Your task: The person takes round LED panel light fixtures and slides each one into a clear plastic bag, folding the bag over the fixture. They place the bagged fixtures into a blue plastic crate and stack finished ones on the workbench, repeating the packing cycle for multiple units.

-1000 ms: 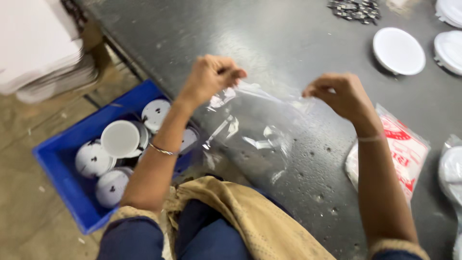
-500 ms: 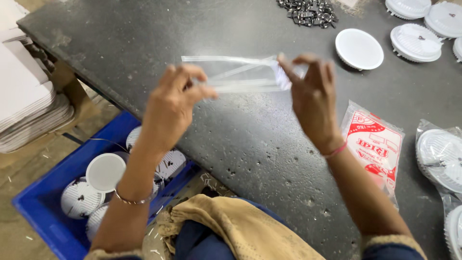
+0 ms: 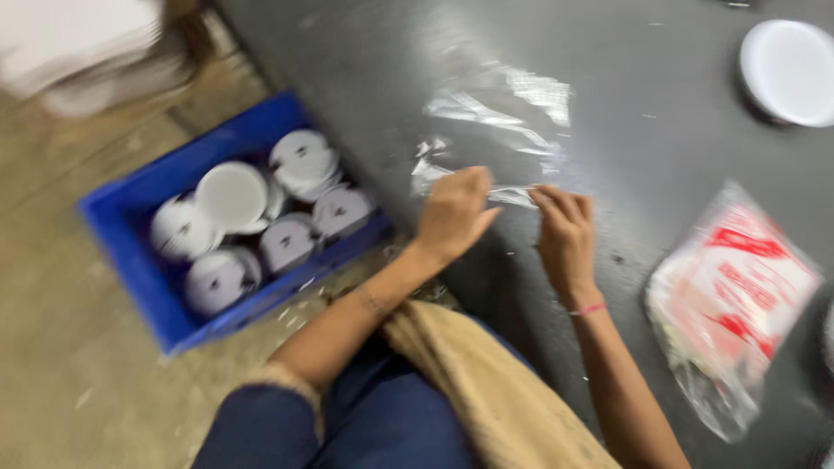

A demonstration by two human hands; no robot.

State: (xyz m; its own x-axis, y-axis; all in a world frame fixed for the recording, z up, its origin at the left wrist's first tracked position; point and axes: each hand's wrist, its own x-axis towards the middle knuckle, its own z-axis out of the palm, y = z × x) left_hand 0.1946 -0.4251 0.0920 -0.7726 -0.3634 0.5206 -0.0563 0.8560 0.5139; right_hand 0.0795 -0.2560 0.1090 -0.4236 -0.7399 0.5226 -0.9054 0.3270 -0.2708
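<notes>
Motion blur all over this view
White disc [image 3: 789, 71] runs off the right edge; printed packet [image 3: 734, 300] smeared, its markings unreadable; discs in the blue crate [image 3: 130, 252] too soft for detail.

Cam setup: 1 view only, head-worn; no 2nd view, so no shared area.
Position: above the seated person, approx. over the lap.
Facing: steeply down and fwd, across the near edge of a dark grey table [image 3: 660, 156]; table edge runs diagonally, frame tilted.
Range: close; left hand [image 3: 452, 217] and right hand [image 3: 565, 239] at frame centre, forearms entering from the near edge.
Coverage, left: floor w/ blue crate [image 3: 130, 252] of white round discs.
Coverage, right: red-printed bag [image 3: 738, 295], cut by the frame edge.
Coverage, far right: white disc [image 3: 786, 74].
Img quality: motion blur throughout, detail soft.
</notes>
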